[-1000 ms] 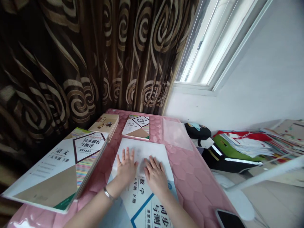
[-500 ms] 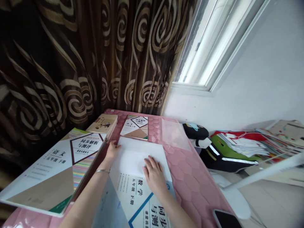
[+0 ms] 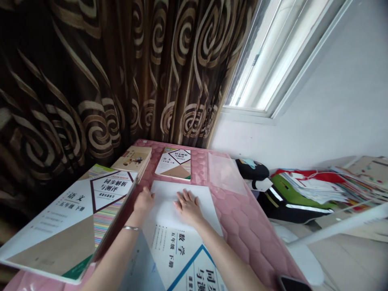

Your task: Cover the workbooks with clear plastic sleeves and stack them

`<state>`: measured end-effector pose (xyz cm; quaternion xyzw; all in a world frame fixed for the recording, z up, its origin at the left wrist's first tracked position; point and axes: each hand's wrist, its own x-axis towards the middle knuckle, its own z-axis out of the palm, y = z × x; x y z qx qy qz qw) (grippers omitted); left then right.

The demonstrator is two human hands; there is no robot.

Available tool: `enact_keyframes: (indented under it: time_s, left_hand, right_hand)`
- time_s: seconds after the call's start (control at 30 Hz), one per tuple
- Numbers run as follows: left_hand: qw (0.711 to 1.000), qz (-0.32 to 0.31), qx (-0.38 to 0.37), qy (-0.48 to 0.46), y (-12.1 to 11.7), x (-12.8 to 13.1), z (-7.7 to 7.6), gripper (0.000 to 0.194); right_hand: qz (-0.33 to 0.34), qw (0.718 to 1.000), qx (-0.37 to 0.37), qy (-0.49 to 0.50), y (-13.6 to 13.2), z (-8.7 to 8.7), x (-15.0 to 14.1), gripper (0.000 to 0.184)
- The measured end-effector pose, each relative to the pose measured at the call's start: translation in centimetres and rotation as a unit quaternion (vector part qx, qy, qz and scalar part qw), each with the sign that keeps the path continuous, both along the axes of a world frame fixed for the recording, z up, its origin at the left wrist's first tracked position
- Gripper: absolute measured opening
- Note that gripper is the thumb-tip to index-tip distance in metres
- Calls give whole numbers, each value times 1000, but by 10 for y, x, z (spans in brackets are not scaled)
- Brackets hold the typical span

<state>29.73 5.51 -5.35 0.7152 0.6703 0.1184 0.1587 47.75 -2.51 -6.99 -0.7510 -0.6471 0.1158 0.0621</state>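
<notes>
Head view: we look down a desk (image 3: pixel 250 226) dressed in a pink quilted cover, where two bare forearms reach in from the near side over a blue-and-white book (image 3: pixel 165 242). The book lies flat along the middle of the desk, its near end running out of frame and its blank white part toward the far edge. We see the left hand (image 3: pixel 144 203), a silver bangle (image 3: pixel 132 228) at its wrist, bent in at the book's left side near the far left corner, fingers curled; whether they pinch the cover we cannot tell. The right hand (image 3: pixel 188 207) lies palm down on the blank part, fingers moderately spread and pointing up and left, forearm slanting across the printed cover.

Along the desk's left edge we find a large workbook (image 3: pixel 57 238), with tan booklets (image 3: pixel 132 158) beyond it toward the far left corner. A smaller book (image 3: pixel 172 163) lies near the far edge, a clear sheet (image 3: pixel 226 171) toward the far right corner, and a phone (image 3: pixel 292 283) by the right edge.
</notes>
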Motion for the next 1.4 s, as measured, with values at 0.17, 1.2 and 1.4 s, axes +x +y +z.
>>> enact_keyframes:
  time_s: [0.17,1.2,1.4]
  left_hand:
    - [991,-75,74,84,-18,31,4,51]
    - [977,-153,30,147,19,33,-21,59]
    - [977,-82,28,193,12,45,-7,58]
  right_hand:
    - [0,1000,9,-5,-2,-7,-1,59]
    - [-96,994,20,-50,12,-15,77,65]
    - [-100,993,27,-54,11,-19,80,66]
